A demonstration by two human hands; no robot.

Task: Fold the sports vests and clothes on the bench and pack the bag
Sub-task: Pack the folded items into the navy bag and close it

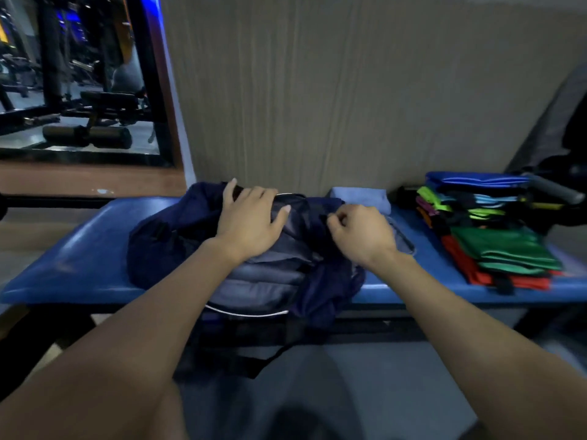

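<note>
A dark navy bag lies open on the blue padded bench, with folded grey and blue clothes stacked inside it. My left hand presses flat on top of those clothes, fingers spread and reaching the bag's far rim. My right hand is curled and pinches the bag's edge at its right side; what exactly sits between the fingers is hidden. A folded light blue cloth lies behind that hand. Two piles of folded sports vests sit at the right end of the bench.
A beige panel wall rises directly behind the bench. A mirror at the left shows gym machines. A dark machine with a grey handle stands at the far right. The bag's strap hangs over the bench's front edge.
</note>
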